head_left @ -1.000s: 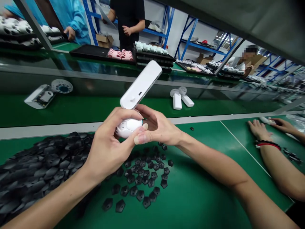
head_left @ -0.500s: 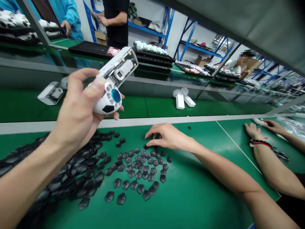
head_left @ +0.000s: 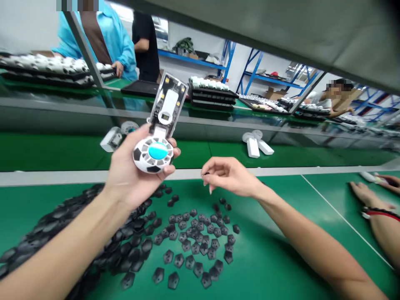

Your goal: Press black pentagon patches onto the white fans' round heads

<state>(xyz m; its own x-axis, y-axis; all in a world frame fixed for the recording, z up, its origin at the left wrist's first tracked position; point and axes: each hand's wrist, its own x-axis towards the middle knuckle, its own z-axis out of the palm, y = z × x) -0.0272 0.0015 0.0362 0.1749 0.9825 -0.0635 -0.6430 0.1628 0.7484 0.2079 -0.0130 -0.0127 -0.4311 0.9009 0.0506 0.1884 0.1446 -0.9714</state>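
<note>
My left hand (head_left: 126,177) is wrapped round a small handheld fan (head_left: 168,106), held up over the bench. Its round head is white with black football patches and a bright blue centre, and its clear body shows a circuit board. My right hand (head_left: 234,177) pinches a small black pentagon piece (head_left: 206,173) between thumb and fingertips, raised above the green bench. Below it lie several scattered black pentagon pieces (head_left: 195,248), many showing small holes. A heap of black pentagon pieces (head_left: 59,227) spreads at left, partly hidden by my left forearm.
Past the pale bench edge (head_left: 287,171), white fan units (head_left: 253,147) lie on the green belt, with another fan unit (head_left: 111,139) behind my left hand. Stacked black trays (head_left: 214,100) stand on the far ledge. A co-worker's hand (head_left: 362,193) rests at right.
My right hand has lifted off the bench with a black pentagon piece in its fingers. My left hand has turned the fan more upright, its blue centre facing me. The view has shifted.
</note>
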